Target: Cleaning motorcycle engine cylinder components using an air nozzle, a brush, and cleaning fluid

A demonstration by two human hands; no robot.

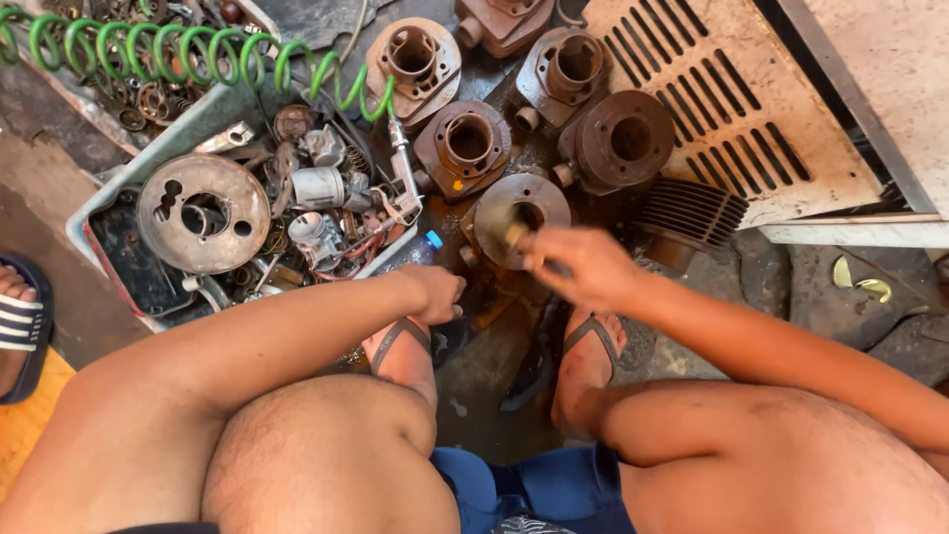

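A round rusty metal engine part [516, 213] with a centre hole sits on the dirty ground in front of my feet. My right hand [583, 265] is closed around a small brownish tool whose tip [514, 234] points at that part's hole. My left hand [437, 292] is clenched low beside the part, near a plastic bottle with a blue cap [432, 240]; what it grips is hidden. Both knees and sandalled feet fill the lower frame.
Several rusty engine cylinders [465, 143] stand behind the part. A grey tray [183, 129] on the left holds a round metal disc [203, 211], carburettor pieces and a green coiled air hose [198, 49]. A slotted metal panel [736, 109] lies at right. Another person's sandalled foot [15, 321] is at far left.
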